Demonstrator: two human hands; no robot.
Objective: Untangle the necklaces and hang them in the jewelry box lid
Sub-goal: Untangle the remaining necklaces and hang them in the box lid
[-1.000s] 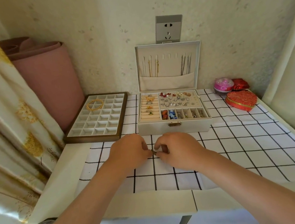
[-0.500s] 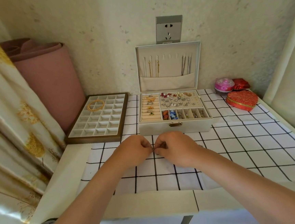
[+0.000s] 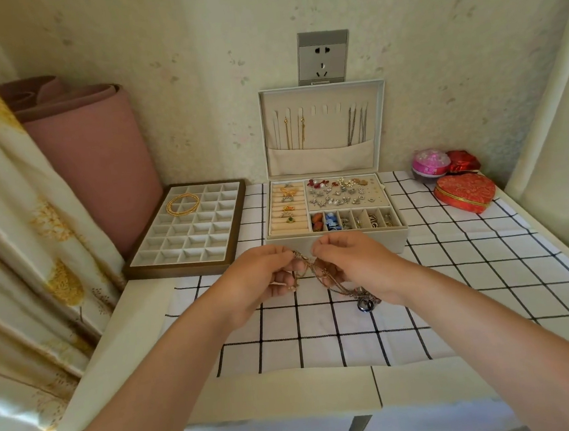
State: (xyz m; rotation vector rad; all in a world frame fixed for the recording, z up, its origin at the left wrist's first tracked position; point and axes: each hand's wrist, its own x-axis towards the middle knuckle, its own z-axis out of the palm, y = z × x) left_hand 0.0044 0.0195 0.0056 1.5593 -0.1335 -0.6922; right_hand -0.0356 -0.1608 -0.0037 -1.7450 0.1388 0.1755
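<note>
Holds up a tangled bunch of thin gold- and silver-coloured chain necklaces (image 3: 319,274) between two bare hands, just above a white tablecloth with a black grid (image 3: 470,268). Pinches the top of the knot between thumb and curled fingers of the left hand (image 3: 257,279), and grips it from the other side with the fingertips of the right hand (image 3: 359,260), knuckles nearly touching. Lets the loose loops trail down under the right palm to a dark ring-shaped pendant (image 3: 365,306) low beside the right wrist. Works just in front of the open cream-coloured jewelry box (image 3: 397,238), with rings, earrings and beads sorted in its compartments. Shows the upright box lid (image 3: 322,91) against the wall, with gold chains (image 3: 295,133) hanging from hooks on its left and silver chains (image 3: 358,126) on its right, ends tucked into a fabric pocket. Sets a brown-framed tray of small white compartments (image 3: 177,269) left of the box, with gold bangles (image 3: 182,203) in it, and a red heart-shaped box (image 3: 463,192) and pink domed container (image 3: 430,163) to the right. Leaves any lettering on the pink container too small to read.
</note>
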